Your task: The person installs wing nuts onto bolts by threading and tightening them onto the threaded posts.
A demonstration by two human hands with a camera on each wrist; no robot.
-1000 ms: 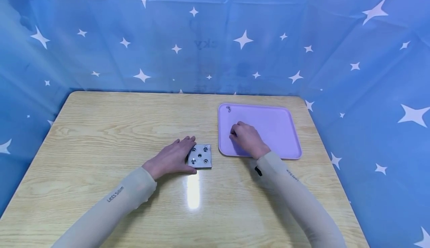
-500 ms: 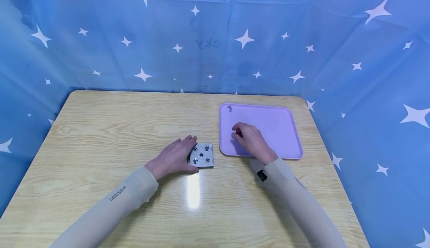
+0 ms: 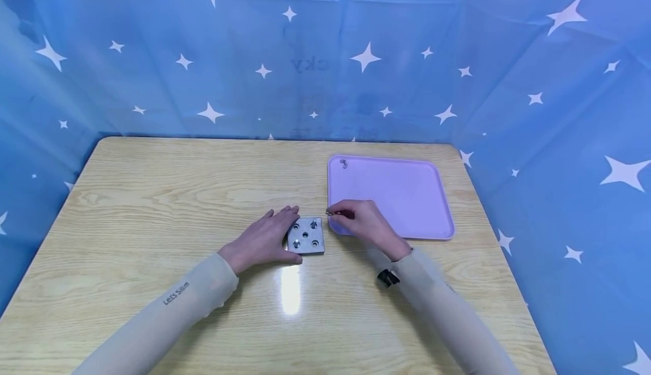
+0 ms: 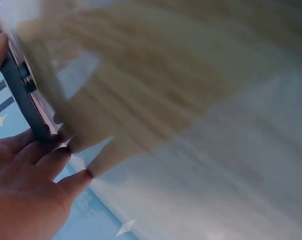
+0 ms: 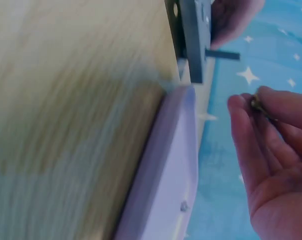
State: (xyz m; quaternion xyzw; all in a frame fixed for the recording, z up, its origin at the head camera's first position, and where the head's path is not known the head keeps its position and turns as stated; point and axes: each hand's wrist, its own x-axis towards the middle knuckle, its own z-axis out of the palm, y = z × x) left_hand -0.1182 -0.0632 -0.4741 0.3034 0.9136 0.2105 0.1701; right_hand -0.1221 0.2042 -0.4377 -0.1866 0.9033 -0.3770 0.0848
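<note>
Metal, so likely stiff and weighty, the plate (image 3: pixel 310 236) lies on the table (image 3: pixel 193 188), clasped edge to edge by the left hand (image 3: pixel 263 237); the right hand (image 3: pixel 363 221) pinches a small metal piece (image 5: pixel 255 104) near the tray (image 3: pixel 402 194), probably light, slippery, best held by fingertips.

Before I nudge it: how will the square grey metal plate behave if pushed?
The plate looks rigid and probably heavy for its size, being thick metal. Broad and low, it seems unlikely to tip; the glossy wood-grained tabletop may let it slide.
</note>
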